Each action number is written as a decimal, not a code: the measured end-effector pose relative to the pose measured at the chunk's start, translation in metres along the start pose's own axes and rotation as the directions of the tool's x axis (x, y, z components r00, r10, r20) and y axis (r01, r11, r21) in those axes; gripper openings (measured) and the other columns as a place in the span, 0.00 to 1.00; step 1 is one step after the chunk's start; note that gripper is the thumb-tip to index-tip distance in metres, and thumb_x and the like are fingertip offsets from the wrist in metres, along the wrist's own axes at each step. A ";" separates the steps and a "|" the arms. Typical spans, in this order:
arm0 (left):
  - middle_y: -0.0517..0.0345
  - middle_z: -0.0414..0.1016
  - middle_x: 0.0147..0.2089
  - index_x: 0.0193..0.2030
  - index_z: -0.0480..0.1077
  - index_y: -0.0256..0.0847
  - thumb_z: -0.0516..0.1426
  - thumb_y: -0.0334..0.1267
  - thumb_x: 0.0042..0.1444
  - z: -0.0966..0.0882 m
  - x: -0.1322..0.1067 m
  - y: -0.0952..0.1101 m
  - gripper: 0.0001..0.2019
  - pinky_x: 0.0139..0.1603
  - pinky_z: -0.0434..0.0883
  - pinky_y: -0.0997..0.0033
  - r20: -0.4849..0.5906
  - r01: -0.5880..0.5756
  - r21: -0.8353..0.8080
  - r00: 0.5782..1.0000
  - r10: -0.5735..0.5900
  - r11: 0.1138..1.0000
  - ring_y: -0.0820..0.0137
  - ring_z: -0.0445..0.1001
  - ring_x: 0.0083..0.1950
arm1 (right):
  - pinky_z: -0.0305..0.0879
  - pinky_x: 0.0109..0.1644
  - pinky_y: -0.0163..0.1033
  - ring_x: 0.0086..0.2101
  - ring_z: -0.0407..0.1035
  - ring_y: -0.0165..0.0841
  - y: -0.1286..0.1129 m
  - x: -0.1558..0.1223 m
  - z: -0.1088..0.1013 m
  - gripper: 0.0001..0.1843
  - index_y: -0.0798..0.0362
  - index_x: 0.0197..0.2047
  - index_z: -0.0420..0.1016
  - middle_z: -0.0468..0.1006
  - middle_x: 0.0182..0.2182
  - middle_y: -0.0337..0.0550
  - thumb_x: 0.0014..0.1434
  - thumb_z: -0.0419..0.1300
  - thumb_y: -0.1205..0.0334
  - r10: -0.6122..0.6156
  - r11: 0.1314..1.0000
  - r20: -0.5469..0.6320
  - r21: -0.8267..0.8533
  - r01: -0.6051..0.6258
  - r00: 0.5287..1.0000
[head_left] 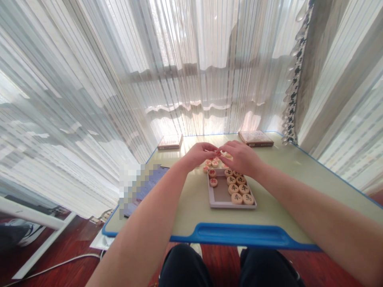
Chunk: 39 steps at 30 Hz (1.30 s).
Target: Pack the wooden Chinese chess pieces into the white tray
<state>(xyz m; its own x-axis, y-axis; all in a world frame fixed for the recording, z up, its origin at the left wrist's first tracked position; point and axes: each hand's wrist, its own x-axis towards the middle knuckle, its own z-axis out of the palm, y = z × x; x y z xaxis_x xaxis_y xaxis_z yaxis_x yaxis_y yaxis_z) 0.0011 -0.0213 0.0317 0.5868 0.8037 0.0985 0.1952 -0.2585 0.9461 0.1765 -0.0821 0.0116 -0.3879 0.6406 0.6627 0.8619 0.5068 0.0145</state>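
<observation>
My left hand (pixel 201 155) and my right hand (pixel 240 156) meet above the far side of a shallow box tray (pixel 220 192). Between their fingertips is a red-marked Chinese chess piece (pixel 218 153), partly covered by the fingers. Loose red-marked pieces (pixel 215 163) lie on the table under and around my hands. Inside the tray, black-marked pieces (pixel 233 189) fill two columns at the right. Two red-marked pieces (pixel 212 182) sit at its upper left. My right hand hides part of the tray's far right corner.
A flat box (pixel 170 142) lies at the table's far left, and another box (pixel 255 138) at the far right. A tablet-like screen (pixel 149 189), partly pixelated, is at the left edge. The table (pixel 188 215) has a blue rim with a blue trough (pixel 242 233) in front. Curtains hang behind.
</observation>
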 end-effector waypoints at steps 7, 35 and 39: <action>0.55 0.74 0.31 0.34 0.72 0.33 0.65 0.37 0.40 0.000 0.003 -0.002 0.14 0.40 0.70 0.67 0.012 -0.001 -0.070 1.000 0.002 0.998 0.73 0.72 0.33 | 0.64 0.43 0.44 0.40 0.67 0.39 0.001 0.000 -0.002 0.12 0.54 0.45 0.72 0.76 0.40 0.48 0.60 0.53 0.62 -0.005 1.000 0.020 0.008 0.005 1.000; 0.59 0.75 0.28 0.28 0.74 0.38 0.50 0.32 0.44 0.004 0.003 -0.004 0.11 0.35 0.66 0.72 -0.170 -0.093 0.656 0.949 0.267 0.749 0.71 0.69 0.31 | 0.62 0.38 0.38 0.35 0.67 0.33 -0.041 0.000 -0.020 0.07 0.49 0.33 0.74 0.72 0.36 0.40 0.50 0.60 0.57 -0.084 0.950 0.400 0.309 -0.048 0.913; 0.59 0.75 0.28 0.29 0.74 0.38 0.50 0.31 0.45 0.006 0.002 -0.005 0.11 0.34 0.66 0.72 -0.134 -0.107 0.676 0.955 0.265 0.729 0.71 0.70 0.31 | 0.63 0.41 0.39 0.37 0.68 0.35 -0.038 -0.001 -0.018 0.08 0.49 0.34 0.74 0.73 0.38 0.42 0.50 0.60 0.57 -0.087 0.957 0.390 0.288 -0.031 0.917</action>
<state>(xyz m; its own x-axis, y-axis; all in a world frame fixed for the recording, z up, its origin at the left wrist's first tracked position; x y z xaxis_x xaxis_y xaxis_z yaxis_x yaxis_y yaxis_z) 0.0061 -0.0216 0.0256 0.5064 0.7709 0.3863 0.6108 -0.6370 0.4703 0.1501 -0.1120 0.0241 -0.5582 0.7679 0.3142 0.7431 0.6311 -0.2224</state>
